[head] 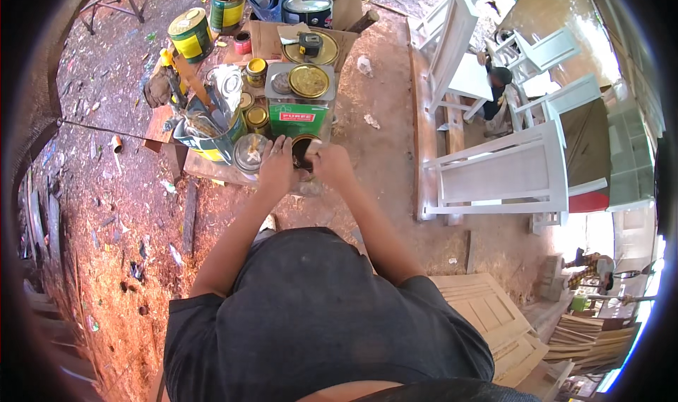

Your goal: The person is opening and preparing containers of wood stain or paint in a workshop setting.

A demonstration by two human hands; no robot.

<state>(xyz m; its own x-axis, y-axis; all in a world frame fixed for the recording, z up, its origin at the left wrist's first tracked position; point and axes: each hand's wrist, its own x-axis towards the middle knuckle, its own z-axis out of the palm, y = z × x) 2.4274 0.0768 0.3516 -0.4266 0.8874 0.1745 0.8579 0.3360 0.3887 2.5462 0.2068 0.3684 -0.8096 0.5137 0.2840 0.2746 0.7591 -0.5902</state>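
Note:
My left hand (279, 163) rests against the left side of an open metal can (303, 148) with dark contents, its thumb at the near edge. My right hand (332, 162) is closed at the can's right rim on a small pale item, too covered to name. Left of my left hand stands a round lidded container (249, 152). Just behind the can is a rectangular tin with a green label (296, 117), bearing a gold lid (309, 80). A cut-open tin (209, 146) full of brushes and tools stands to the left.
Small gold-lidded cans (257, 117) stand beside the green tin. Behind are a tape measure (310, 44) on a large lid, cardboard (265, 37) and yellow-green paint cans (190, 34). White chairs (498, 169) stand at right, with a person (495, 92) among them. Wooden door panels (487, 317) lie lower right.

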